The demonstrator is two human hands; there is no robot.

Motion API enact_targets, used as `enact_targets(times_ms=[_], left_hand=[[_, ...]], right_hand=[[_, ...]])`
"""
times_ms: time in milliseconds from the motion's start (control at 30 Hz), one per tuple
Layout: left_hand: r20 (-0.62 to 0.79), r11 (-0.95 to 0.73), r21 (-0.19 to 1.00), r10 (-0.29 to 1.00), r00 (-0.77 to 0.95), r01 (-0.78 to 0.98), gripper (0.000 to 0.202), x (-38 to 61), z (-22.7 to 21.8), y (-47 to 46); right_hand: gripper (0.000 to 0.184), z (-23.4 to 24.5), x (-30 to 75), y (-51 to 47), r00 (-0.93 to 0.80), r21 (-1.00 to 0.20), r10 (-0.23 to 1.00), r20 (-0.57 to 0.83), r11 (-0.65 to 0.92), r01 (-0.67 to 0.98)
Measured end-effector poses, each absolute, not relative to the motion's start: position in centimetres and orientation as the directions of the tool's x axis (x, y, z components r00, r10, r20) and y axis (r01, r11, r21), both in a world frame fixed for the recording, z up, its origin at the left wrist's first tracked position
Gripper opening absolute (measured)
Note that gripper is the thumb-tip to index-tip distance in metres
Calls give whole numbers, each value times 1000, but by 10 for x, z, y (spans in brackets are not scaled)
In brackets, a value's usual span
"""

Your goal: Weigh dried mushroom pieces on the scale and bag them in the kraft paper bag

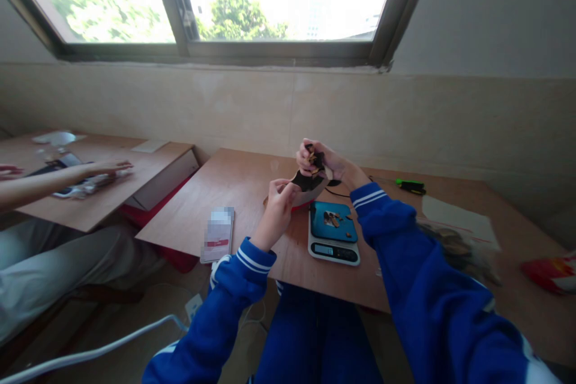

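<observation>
My left hand (279, 203) is closed on the rim of a small bowl (310, 187) with a dark inside, tilted and held just above the table. My right hand (316, 160) is raised over the bowl, its fingers pinched on a few dark and brown pieces that I cannot make out. Right below and to the right lies a kitchen scale (333, 233) with a blue top and a lit display. Several small brown pieces (332, 218) lie on the scale's top.
A small booklet (218, 234) lies left of the scale on the wooden table (234, 189). A green pen (410, 185), a sheet of paper (459, 220), a clear bag of brown pieces (459, 249) and a red packet (551, 272) lie to the right. Another person's arm (63, 179) rests on the left table.
</observation>
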State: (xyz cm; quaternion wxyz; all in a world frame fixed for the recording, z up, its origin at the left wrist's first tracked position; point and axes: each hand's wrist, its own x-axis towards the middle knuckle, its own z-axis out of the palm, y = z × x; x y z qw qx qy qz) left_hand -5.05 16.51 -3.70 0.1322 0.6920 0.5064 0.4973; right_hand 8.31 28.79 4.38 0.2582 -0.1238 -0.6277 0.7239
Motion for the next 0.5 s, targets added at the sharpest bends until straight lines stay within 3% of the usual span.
enact_targets(times_ms=[167, 500], left_hand=[[539, -443, 704, 842, -10, 555, 22, -54, -38, 171], [539, -408, 722, 838, -84, 559, 21, -62, -35, 193]], right_hand=[[48, 46, 74, 297, -789, -994, 605, 105, 43, -99], [51, 39, 66, 316, -728, -904, 628, 274, 426, 27]])
